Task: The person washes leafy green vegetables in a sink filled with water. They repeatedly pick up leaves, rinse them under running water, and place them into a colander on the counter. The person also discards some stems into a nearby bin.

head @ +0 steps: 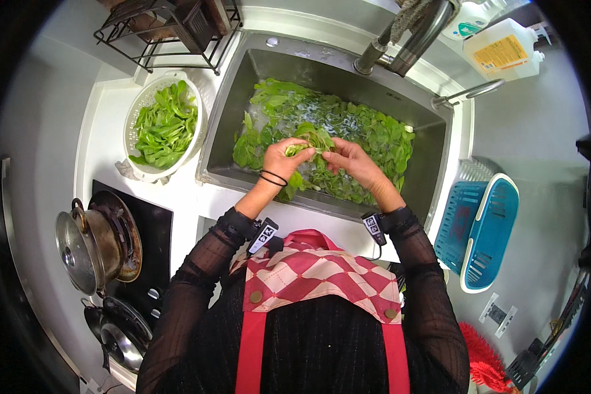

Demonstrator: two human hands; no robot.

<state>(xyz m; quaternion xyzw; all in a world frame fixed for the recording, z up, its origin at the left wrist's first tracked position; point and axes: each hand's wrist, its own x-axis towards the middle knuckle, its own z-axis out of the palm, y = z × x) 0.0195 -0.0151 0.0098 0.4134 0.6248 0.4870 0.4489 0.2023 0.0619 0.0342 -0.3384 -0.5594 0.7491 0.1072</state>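
Observation:
Over the front half of a metal sink (428, 162), my left hand (284, 160) grips a small bunch of leafy greens (311, 134). The fingers of my right hand (353, 161) pinch the same bunch from the other side, thumb close to my left thumb. Beneath both hands, many loose green leaves (384, 143) float in water that covers the sink's bottom. A few leaves hang below my left hand near the sink's front wall. To the left of the sink, a white plastic colander (200, 115) holds a heap of greens (165, 128).
A faucet (372, 56) and a thin curved spout (473, 92) rise behind the sink. Plastic bottles (502, 51) stand at the back right. A blue basket (477, 231) is at the right. Left are a black wire rack (152, 47), a lidded pot (91, 246) and a wok (120, 340).

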